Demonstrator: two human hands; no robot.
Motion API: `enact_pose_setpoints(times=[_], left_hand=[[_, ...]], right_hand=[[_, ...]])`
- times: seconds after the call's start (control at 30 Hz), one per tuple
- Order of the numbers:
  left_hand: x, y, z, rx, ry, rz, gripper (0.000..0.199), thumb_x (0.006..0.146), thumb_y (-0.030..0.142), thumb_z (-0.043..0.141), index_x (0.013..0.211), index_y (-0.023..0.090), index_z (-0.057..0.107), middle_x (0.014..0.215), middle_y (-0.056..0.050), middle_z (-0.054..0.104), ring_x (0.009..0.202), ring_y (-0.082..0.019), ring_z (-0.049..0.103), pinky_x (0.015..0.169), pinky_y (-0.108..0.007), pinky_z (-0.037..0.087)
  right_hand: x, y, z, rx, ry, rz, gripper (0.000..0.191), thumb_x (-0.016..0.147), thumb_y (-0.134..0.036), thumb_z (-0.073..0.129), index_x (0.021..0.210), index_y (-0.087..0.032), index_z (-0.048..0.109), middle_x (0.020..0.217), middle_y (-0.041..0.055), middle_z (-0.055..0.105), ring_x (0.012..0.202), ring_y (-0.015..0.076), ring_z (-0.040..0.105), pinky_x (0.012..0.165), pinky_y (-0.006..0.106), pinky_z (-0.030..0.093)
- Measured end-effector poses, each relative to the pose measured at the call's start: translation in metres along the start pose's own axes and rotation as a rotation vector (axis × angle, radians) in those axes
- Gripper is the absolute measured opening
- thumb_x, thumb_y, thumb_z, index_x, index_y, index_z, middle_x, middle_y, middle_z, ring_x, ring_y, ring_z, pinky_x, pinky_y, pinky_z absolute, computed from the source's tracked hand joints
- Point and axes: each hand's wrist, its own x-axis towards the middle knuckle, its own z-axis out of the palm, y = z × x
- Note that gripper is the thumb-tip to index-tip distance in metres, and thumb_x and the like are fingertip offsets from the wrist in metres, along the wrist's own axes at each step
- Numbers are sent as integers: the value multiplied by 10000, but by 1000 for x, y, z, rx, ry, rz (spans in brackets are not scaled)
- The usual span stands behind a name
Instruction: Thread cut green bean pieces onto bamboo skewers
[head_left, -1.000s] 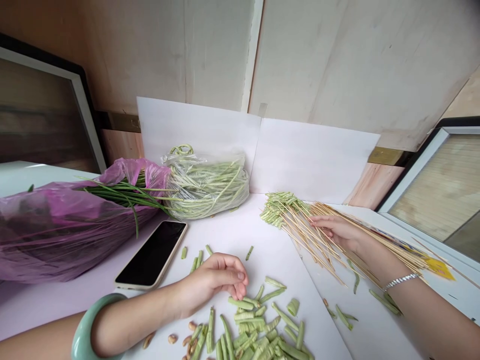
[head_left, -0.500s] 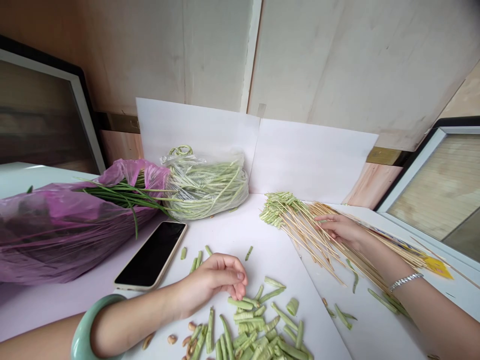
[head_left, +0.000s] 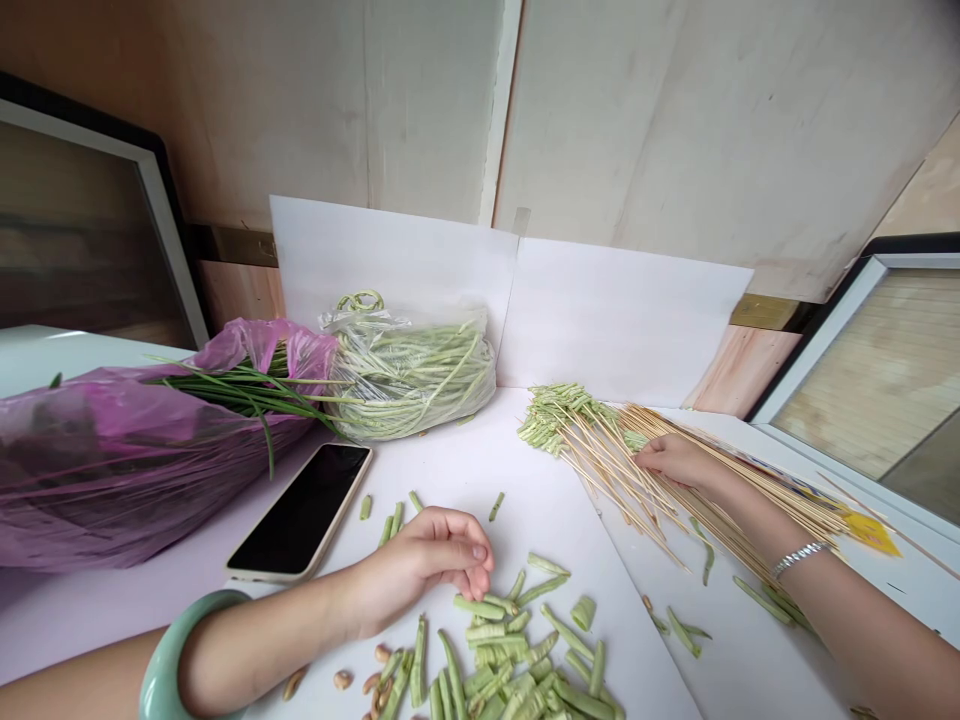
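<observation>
Head view: the person's left hand [head_left: 424, 565] is curling just above a heap of cut green beans [head_left: 510, 650], fingertips drawn in against the thumb, though I can't tell whether they are pinching a small piece. The right hand [head_left: 679, 462] is resting slightly spread on a fan of bamboo skewers [head_left: 757, 505], whose tips are gathering in a cluster of green bean pieces [head_left: 559, 420] at centre right. That light, flat touch is keeping the skewers lying close together on the white table [head_left: 555, 530]. A clear bag of long beans [head_left: 409, 375] is sitting at upper centre, beside a smartphone [head_left: 300, 512].
</observation>
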Motion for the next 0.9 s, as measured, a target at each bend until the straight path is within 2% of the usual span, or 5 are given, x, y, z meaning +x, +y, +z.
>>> enact_pose_setpoints(times=[0.1,0.23,0.53,0.77,0.9], left_hand=[[0,-1,-1,-1,-3,0,116,701,214,680,687,102,656,621,-58,664,575,-116,584,622,-231,431],[1,-2,-1,7,4,-7,107,702,206,680,690,102,658,625,-57,667,581,-118,594,623,-228,434],[3,-4,-4,-8,-14,5,102,719,199,671,704,98,668,628,-55,666,581,-115,597,623,-225,440],[1,-4,-4,-8,-17,5,94,716,192,669,696,101,665,622,-53,666,578,-114,596,620,-223,439],[2,-6,-5,-15,-26,8,90,722,187,666,701,99,670,618,-50,667,574,-111,598,617,-221,442]], right_hand=[[-2,-4,-1,-55,-126,106,312,880,-320,557,1148,-159,569,1146,73,598,951,207,612,783,401,527],[-4,-8,0,-81,-203,172,304,886,-321,548,1145,-163,571,1145,75,600,946,200,613,784,397,527],[-5,-16,-10,-50,-185,84,292,883,-336,549,1110,-156,590,1111,62,612,921,202,618,764,378,532],[-11,-25,-2,14,-241,52,301,887,-326,546,1134,-157,571,1109,73,611,911,186,621,759,385,532],[-9,-21,0,34,-199,58,298,892,-330,539,1134,-159,570,1102,74,614,897,179,623,750,378,535]])
